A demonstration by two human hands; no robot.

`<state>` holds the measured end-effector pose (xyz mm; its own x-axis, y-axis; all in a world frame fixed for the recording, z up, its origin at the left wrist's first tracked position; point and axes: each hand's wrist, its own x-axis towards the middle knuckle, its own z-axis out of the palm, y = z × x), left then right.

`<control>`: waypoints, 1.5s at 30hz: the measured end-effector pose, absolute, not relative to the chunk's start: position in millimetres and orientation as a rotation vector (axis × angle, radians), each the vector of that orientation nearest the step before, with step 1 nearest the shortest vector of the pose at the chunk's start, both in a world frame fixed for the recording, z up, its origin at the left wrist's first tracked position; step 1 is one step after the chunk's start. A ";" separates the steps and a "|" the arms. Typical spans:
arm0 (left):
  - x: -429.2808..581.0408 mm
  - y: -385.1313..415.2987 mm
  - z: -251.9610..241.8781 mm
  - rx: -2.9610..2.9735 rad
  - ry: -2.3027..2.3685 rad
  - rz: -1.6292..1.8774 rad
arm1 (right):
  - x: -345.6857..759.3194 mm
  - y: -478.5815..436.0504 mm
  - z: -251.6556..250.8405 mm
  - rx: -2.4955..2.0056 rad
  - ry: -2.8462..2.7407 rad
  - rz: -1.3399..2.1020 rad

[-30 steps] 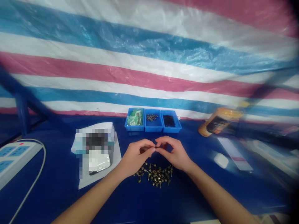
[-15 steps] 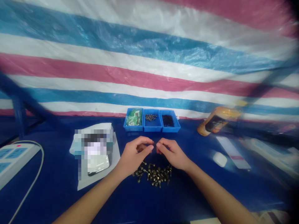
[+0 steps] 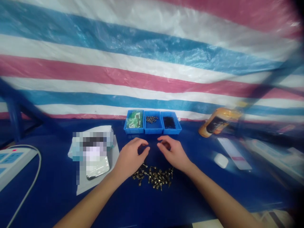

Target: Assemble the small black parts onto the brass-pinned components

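Note:
My left hand [image 3: 133,154] hovers over the blue table, thumb and fingers curved apart, and I see nothing between them. Facing it across a gap, my right hand [image 3: 175,152] is curved the same way, its thumb and forefinger apart and holding nothing visible. Just nearer to me than the hands lies a loose pile of small brass-coloured, screw-like pieces [image 3: 158,178]. Beyond the hands three small blue bins stand in a row. The left bin [image 3: 134,130] has green-and-silver packets, the middle bin [image 3: 154,130] small metal pieces, and the right bin [image 3: 173,131] thin black pieces.
On the left, a phone [image 3: 98,167] lies on white paper [image 3: 83,189], beside a power strip [image 3: 17,161] with a cable. To the right are a tilted orange bottle [image 3: 217,122], a small white case [image 3: 221,161] and a pale flat strip [image 3: 234,153]. Striped sheeting hangs behind.
My hands have moved apart and their fingers have opened wider. The whole view has shifted slightly. The pile and the bins look the same.

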<state>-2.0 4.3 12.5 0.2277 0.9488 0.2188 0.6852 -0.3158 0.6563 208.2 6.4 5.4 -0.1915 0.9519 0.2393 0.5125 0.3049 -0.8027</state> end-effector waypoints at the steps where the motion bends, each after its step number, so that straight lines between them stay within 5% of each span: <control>1: -3.6 5.2 11.1 2.166 1.532 0.759 | 206.2 3.7 5.9 -1.290 -1.961 0.712; 14: -3.2 4.1 3.4 2.316 1.556 0.409 | 205.5 5.4 3.8 -1.296 -2.374 0.576; 45: 5.2 -7.5 18.5 2.081 1.277 1.005 | 210.8 11.3 14.0 -1.049 -1.441 1.343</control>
<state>5.2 -7.5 18.5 0.2890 0.8983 0.3309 0.5323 -0.4381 0.7244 210.8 11.3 14.0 -0.2572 0.9649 0.0532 0.0144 0.0589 -0.9982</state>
